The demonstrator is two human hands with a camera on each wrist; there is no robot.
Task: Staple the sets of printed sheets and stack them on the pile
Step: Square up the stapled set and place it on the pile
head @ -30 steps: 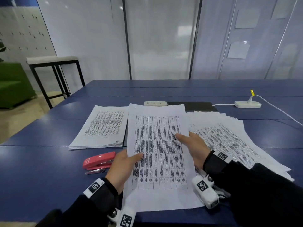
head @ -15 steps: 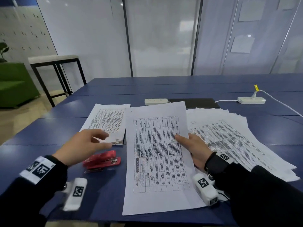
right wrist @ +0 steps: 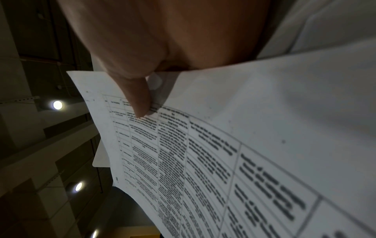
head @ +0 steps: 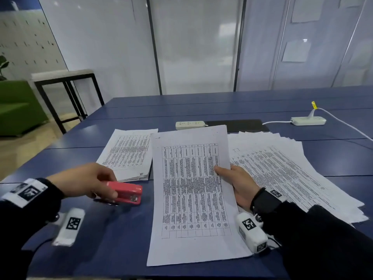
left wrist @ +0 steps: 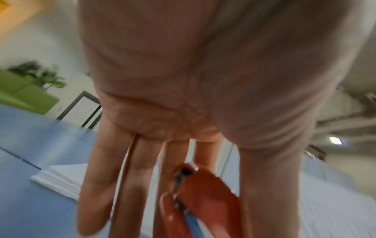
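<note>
A set of printed table sheets (head: 191, 188) lies lengthwise in front of me on the blue table (head: 113, 239). My right hand (head: 224, 172) pinches its right edge, thumb (right wrist: 140, 99) on top of the print (right wrist: 223, 145). Left of the set, my left hand (head: 107, 190) grips the red stapler (head: 125, 193) from above, fingers (left wrist: 140, 177) and thumb round its body (left wrist: 203, 201). The neat pile of sets (head: 129, 154) lies just beyond the stapler. A fanned spread of loose printed sheets (head: 282, 174) lies under and right of my right hand.
Behind the papers are a white power strip (head: 189, 125), a black pad (head: 236, 125) and a second power strip (head: 308, 120) with a cable running right. A black-framed stool (head: 62, 81) and a green sofa (head: 18, 106) stand beyond the table's left edge.
My left hand let go of the sheets, swung left to the stapler and now grips it, shifted a little right. My right hand kept its hold on the set.
</note>
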